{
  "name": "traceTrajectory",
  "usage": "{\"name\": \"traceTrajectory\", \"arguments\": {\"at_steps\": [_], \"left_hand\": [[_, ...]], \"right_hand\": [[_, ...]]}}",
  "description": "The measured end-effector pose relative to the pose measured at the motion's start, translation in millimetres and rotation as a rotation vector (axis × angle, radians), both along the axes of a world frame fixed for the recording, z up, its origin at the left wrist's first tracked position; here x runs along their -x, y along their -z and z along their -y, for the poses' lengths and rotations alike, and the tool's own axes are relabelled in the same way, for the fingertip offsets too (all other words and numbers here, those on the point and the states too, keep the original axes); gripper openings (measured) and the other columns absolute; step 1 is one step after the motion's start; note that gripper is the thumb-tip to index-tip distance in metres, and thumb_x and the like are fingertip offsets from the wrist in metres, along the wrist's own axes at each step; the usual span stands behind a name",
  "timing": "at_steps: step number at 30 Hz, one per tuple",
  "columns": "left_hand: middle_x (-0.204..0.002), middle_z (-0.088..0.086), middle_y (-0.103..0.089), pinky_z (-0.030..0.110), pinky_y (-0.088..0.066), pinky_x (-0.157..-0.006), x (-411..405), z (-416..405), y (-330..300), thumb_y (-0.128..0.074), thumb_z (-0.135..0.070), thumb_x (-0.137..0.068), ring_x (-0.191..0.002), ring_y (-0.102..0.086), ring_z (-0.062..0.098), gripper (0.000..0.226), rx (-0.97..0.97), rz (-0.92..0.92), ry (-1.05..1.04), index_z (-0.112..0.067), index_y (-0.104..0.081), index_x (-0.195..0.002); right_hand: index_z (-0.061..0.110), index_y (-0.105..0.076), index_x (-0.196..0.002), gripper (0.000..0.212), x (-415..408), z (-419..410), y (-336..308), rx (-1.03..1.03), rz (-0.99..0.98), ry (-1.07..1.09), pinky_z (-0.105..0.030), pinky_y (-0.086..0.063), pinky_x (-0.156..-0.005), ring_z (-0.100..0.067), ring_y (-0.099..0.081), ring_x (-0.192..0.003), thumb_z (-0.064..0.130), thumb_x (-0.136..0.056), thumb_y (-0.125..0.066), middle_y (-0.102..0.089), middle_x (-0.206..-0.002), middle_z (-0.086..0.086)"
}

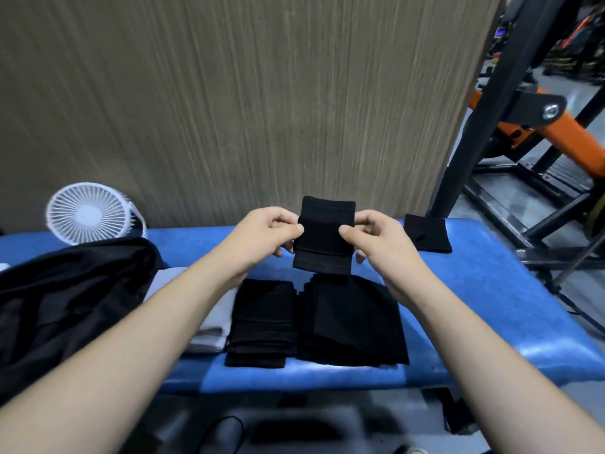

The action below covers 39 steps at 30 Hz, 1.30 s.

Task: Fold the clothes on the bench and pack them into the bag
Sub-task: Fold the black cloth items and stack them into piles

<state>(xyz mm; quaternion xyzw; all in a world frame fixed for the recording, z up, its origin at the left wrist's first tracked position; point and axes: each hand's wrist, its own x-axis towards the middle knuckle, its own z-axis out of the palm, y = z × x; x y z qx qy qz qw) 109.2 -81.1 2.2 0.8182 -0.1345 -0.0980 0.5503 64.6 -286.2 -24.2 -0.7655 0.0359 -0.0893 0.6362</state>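
I hold a small folded black cloth in the air above the blue bench. My left hand pinches its left edge and my right hand pinches its right edge. Below it on the bench lie two folded black stacks: a narrow one and a wider one. Another small black cloth lies at the bench's far edge on the right. The open black bag sits at the left end. A white and grey garment lies between the bag and the stacks, partly hidden by my left arm.
A white desk fan stands behind the bag against a wood-grain wall panel. A black and orange gym machine frame stands to the right. Below the bench's near edge the floor shows blurred dark shapes.
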Motion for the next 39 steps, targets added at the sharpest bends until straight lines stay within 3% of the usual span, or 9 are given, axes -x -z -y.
{"name": "traceTrajectory", "arguments": {"at_steps": [5,9,13,19,22,26,30,35,39], "left_hand": [[-0.074,-0.003,-0.067,0.027,-0.044,-0.066,34.2,-47.1,2.2,-0.069,-0.011,-0.087,-0.061,-0.058,0.009,0.034,-0.025,0.074,-0.072,-0.028,-0.058,-0.114],[-0.071,-0.001,-0.067,0.035,-0.049,-0.067,52.3,-66.4,21.5,-0.064,-0.013,-0.086,-0.060,-0.058,0.013,0.038,-0.120,0.114,-0.157,-0.043,-0.055,-0.107],[-0.074,-0.007,-0.063,0.035,-0.050,-0.068,59.0,-69.5,33.2,-0.055,-0.017,-0.084,-0.068,-0.061,0.015,0.028,-0.348,0.197,-0.255,-0.042,-0.057,-0.097],[-0.086,-0.013,-0.055,0.034,-0.046,-0.086,60.7,-65.5,48.4,-0.064,-0.031,-0.085,-0.087,-0.055,0.010,0.016,-0.540,0.361,-0.219,-0.038,-0.062,-0.099],[-0.092,-0.014,-0.053,0.030,-0.041,-0.091,59.0,-67.1,51.6,-0.065,-0.037,-0.086,-0.098,-0.053,0.010,0.021,-0.629,0.404,-0.192,-0.039,-0.062,-0.106],[-0.101,-0.014,-0.054,0.028,-0.032,-0.092,57.0,-67.4,55.0,-0.062,-0.044,-0.088,-0.108,-0.051,0.010,0.026,-0.730,0.462,-0.183,-0.038,-0.063,-0.114],[-0.104,-0.015,-0.055,0.027,-0.029,-0.092,58.2,-68.1,55.8,-0.060,-0.045,-0.089,-0.109,-0.049,0.010,0.027,-0.741,0.503,-0.186,-0.038,-0.063,-0.116],[-0.108,-0.016,-0.052,0.027,-0.027,-0.093,59.9,-71.2,51.7,-0.059,-0.046,-0.090,-0.107,-0.046,0.011,0.031,-0.750,0.547,-0.184,-0.038,-0.061,-0.119],[-0.113,-0.017,-0.049,0.028,-0.026,-0.095,60.7,-72.1,53.8,-0.058,-0.051,-0.089,-0.113,-0.043,0.011,0.036,-0.818,0.514,-0.125,-0.040,-0.058,-0.124]], "right_hand": [[0.036,-0.052,-0.129,0.052,12.6,-35.8,-6.0,0.178,0.045,-0.161,-0.016,-0.040,-0.062,-0.006,-0.048,-0.057,0.016,-0.086,-0.075,-0.051,-0.065,0.004],[0.032,-0.060,-0.119,0.039,15.0,-55.8,-1.5,0.394,0.016,-0.231,-0.022,-0.042,-0.065,-0.004,-0.049,-0.058,0.021,-0.085,-0.075,-0.054,-0.066,0.006],[0.030,-0.059,-0.123,0.039,13.6,-69.5,5.0,0.594,-0.037,-0.253,-0.023,-0.038,-0.072,-0.004,-0.053,-0.064,0.028,-0.087,-0.073,-0.057,-0.066,0.010],[0.027,-0.061,-0.120,0.041,5.3,-80.5,12.6,0.614,-0.085,-0.245,-0.029,-0.037,-0.083,0.004,-0.052,-0.055,0.031,-0.083,-0.077,-0.054,-0.052,0.016],[0.027,-0.059,-0.123,0.043,4.5,-83.4,13.6,0.717,-0.090,-0.248,-0.032,-0.036,-0.096,-0.002,-0.057,-0.075,0.036,-0.085,-0.075,-0.058,-0.065,0.013],[0.029,-0.053,-0.134,0.054,4.2,-87.0,20.5,1.041,-0.063,-0.242,-0.039,-0.028,-0.105,-0.019,-0.051,-0.115,0.052,-0.087,-0.066,-0.061,-0.109,0.007],[0.032,-0.047,-0.140,0.061,8.3,-84.1,20.4,1.151,-0.009,-0.257,-0.044,-0.020,-0.114,-0.019,-0.040,-0.124,0.061,-0.088,-0.058,-0.049,-0.128,0.005],[0.039,-0.049,-0.136,0.057,16.5,-82.0,11.3,1.180,0.089,-0.356,-0.050,-0.009,-0.120,-0.017,-0.039,-0.123,0.065,-0.086,-0.057,-0.047,-0.127,0.009],[0.038,-0.047,-0.138,0.063,19.7,-88.7,14.7,1.251,0.046,-0.433,-0.055,-0.002,-0.121,-0.019,-0.036,-0.128,0.067,-0.083,-0.058,-0.048,-0.131,0.006]]}}
